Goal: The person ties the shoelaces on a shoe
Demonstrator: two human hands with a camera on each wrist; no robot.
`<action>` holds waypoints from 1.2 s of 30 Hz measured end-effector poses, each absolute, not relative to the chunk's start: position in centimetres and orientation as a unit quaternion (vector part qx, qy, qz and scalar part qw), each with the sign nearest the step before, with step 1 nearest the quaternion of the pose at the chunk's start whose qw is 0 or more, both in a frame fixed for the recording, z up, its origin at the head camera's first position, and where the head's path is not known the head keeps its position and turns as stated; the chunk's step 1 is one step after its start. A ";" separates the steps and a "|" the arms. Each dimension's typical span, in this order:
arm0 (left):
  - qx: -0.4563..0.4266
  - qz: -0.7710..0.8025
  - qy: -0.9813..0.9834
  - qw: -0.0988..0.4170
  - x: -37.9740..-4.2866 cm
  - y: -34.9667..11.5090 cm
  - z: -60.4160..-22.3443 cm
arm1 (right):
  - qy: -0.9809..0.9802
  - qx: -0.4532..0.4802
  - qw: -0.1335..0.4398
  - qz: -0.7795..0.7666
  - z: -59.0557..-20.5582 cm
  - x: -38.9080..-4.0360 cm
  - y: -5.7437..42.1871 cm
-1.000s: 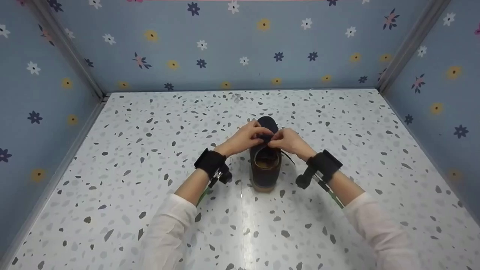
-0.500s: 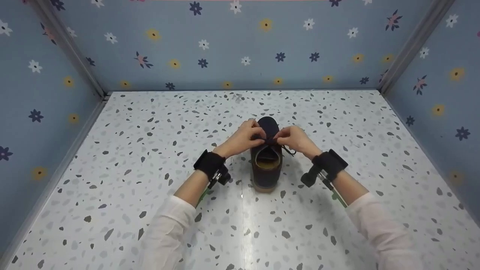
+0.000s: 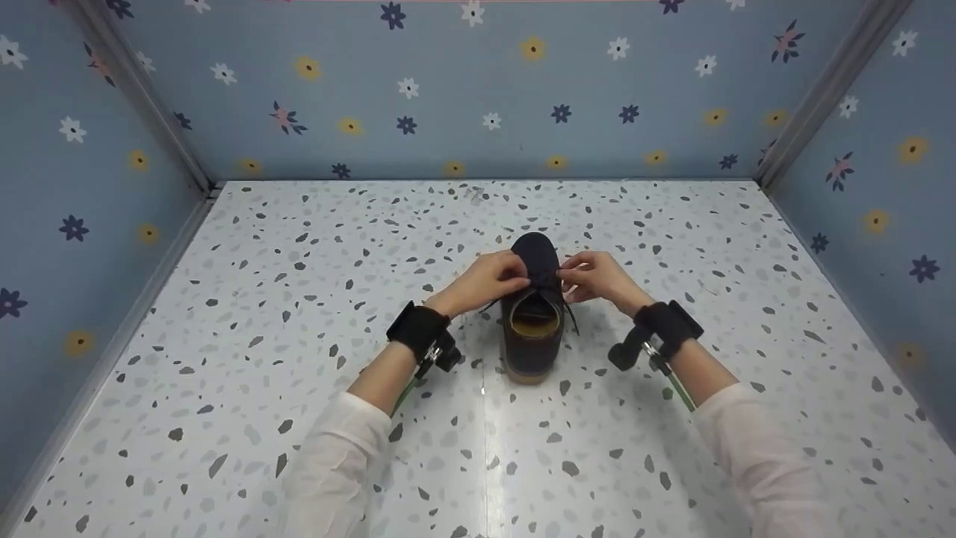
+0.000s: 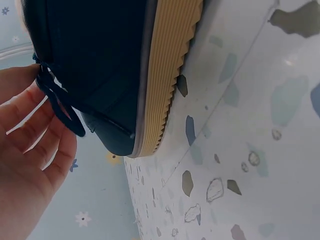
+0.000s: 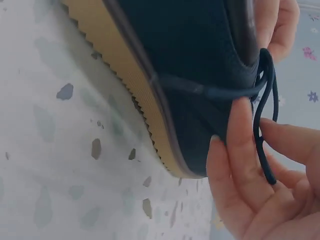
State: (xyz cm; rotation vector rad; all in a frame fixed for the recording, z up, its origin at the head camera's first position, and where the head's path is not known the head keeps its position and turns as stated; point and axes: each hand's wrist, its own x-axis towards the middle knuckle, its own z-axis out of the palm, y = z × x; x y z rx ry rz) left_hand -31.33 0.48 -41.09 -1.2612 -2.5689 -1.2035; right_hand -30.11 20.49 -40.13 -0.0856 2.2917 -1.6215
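Observation:
A dark navy shoe [image 3: 532, 350] with a ribbed tan sole [image 4: 165, 70] stands upright on the table, its toe pointing away from me. Its dark shoelace [image 5: 225, 93] is tied in loops over the tongue, and loose ends hang down both sides. My left hand [image 3: 482, 280] lies along the left of the laces, thumb and index finger pinching the lace by the knot. On the other side, my right hand [image 3: 601, 280] holds a lace loop between thumb and fingers. In the right wrist view, one finger touches the lace strand crossing the shoe's side.
The speckled white table [image 3: 299, 373] extends around the shoe. Blue flowered panels [image 3: 478, 90] enclose its back and both sides. Black straps with small cameras [image 3: 420, 329] sit on both wrists, below white sleeves [image 3: 343, 441].
My right hand has moved right, away from the middle of the shoe, drawing the lace outward. My left hand has stayed nearly in place. Loops now show at the knot.

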 end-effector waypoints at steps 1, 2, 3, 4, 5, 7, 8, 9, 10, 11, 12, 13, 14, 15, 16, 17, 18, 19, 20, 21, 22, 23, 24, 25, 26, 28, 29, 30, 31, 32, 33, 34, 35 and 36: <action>-0.408 -0.394 -0.823 0.017 -31.0 0.5 -40.8 | 0.803 -0.027 0.169 -0.571 -40.0 -29.9 20.5; -0.410 -0.401 -0.819 0.016 -30.8 0.5 -40.5 | 0.804 -0.028 0.166 -0.570 -39.9 -29.8 20.5; -0.413 -0.407 -0.815 0.014 -30.7 0.5 -40.4 | 0.808 -0.032 0.163 -0.565 -39.9 -29.9 20.7; -0.415 -0.412 -0.811 0.011 -30.7 0.5 -40.4 | 0.818 -0.039 0.150 -0.553 -39.9 -29.8 20.8; -0.420 -0.412 -0.808 0.013 -30.9 0.5 -40.7 | 0.833 -0.043 0.135 -0.535 -39.9 -29.8 20.9; -0.427 -0.410 -0.806 0.020 -31.4 0.6 -41.3 | 0.855 -0.042 0.111 -0.504 -40.2 -30.1 21.2; -0.427 -0.409 -0.806 0.024 -31.7 0.7 -41.6 | 0.861 -0.038 0.100 -0.497 -40.7 -30.6 21.6; -0.425 -0.407 -0.808 0.026 -31.9 0.7 -41.9 | 0.870 -0.027 0.093 -0.484 -41.2 -31.0 21.9; -0.423 -0.406 -0.809 0.029 -32.0 0.7 -42.1 | 0.876 -0.012 0.083 -0.475 -41.9 -31.6 22.3; -0.420 -0.402 -0.813 0.033 -32.1 0.7 -42.2 | 0.877 0.003 0.079 -0.473 -42.8 -32.2 22.8; -0.418 -0.401 -0.814 0.037 -32.0 0.7 -42.2 | 0.876 0.017 0.077 -0.476 -43.8 -33.0 23.4; -0.417 -0.400 -0.815 0.039 -32.0 0.7 -42.2 | 0.875 0.024 0.072 -0.478 -45.1 -33.9 24.1; -0.415 -0.400 -0.816 0.038 -32.0 0.7 -42.2 | 0.874 0.030 0.066 -0.481 -46.4 -34.9 24.9; -0.415 -0.403 -0.814 0.036 -31.9 0.7 -42.1 | 0.874 0.040 0.057 -0.481 -47.6 -35.7 25.5; -0.416 -0.407 -0.812 0.033 -31.8 0.7 -41.9 | 0.871 0.046 0.046 -0.487 -48.7 -36.5 26.1; -0.417 -0.411 -0.810 0.033 -31.6 0.6 -41.7 | 0.870 0.045 0.041 -0.489 -49.6 -37.0 26.5; -0.417 -0.418 -0.807 0.030 -31.3 0.6 -41.4 | 0.869 0.046 0.037 -0.492 -50.2 -37.5 26.9; -0.416 -0.423 -0.805 0.026 -31.1 0.6 -41.1 | 0.866 0.048 0.035 -0.497 -50.6 -37.7 27.2; -0.416 -0.427 -0.803 0.020 -30.8 0.6 -40.9 | 0.863 0.046 0.039 -0.502 -50.7 -37.7 27.4; -0.416 -0.430 -0.801 0.018 -30.6 0.6 -40.6 | 0.859 0.045 0.046 -0.507 -50.6 -37.4 27.5; -0.415 -0.429 -0.802 0.017 -30.4 0.6 -40.4 | 0.857 0.040 0.058 -0.511 -50.3 -37.1 27.5; -0.413 -0.429 -0.803 0.018 -30.2 0.6 -40.3 | 0.855 0.038 0.072 -0.512 -49.8 -36.5 27.5; -0.412 -0.430 -0.804 0.016 -30.2 0.6 -40.3 | 0.854 0.041 0.087 -0.511 -49.1 -35.9 27.3; -0.410 -0.428 -0.805 0.016 -30.3 0.6 -40.3 | 0.855 0.039 0.102 -0.507 -48.3 -35.2 27.0; -0.410 -0.425 -0.807 0.018 -30.4 0.5 -40.4 | 0.859 0.027 0.119 -0.498 -47.6 -34.5 26.8; -0.406 -0.422 -0.810 0.020 -30.7 0.4 -40.9 | 0.868 0.008 0.145 -0.475 -45.6 -32.8 25.8; -0.405 -0.419 -0.813 0.023 -31.0 0.4 -41.1 | 0.872 -0.002 0.157 -0.464 -44.6 -32.0 25.3; -0.403 -0.415 -0.815 0.025 -31.2 0.4 -41.4 | 0.875 -0.017 0.166 -0.455 -43.9 -31.4 24.9; -0.400 -0.408 -0.820 0.029 -31.5 0.4 -41.7 | 0.874 -0.032 0.170 -0.453 -43.3 -30.8 24.5; -0.397 -0.402 -0.824 0.034 -31.7 0.3 -42.0 | 0.874 -0.049 0.173 -0.451 -42.9 -30.4 24.2; -0.393 -0.399 -0.828 0.039 -31.8 0.3 -42.3 | 0.875 -0.055 0.172 -0.449 -42.3 -29.9 23.7; -0.389 -0.395 -0.831 0.048 -31.9 0.2 -42.5 | 0.873 -0.061 0.174 -0.451 -41.9 -29.5 23.5; -0.385 -0.394 -0.833 0.054 -32.0 0.2 -42.7 | 0.871 -0.064 0.173 -0.455 -41.6 -29.3 23.2; -0.380 -0.393 -0.835 0.058 -32.1 0.1 -42.8 | 0.868 -0.065 0.170 -0.462 -41.4 -29.2 23.0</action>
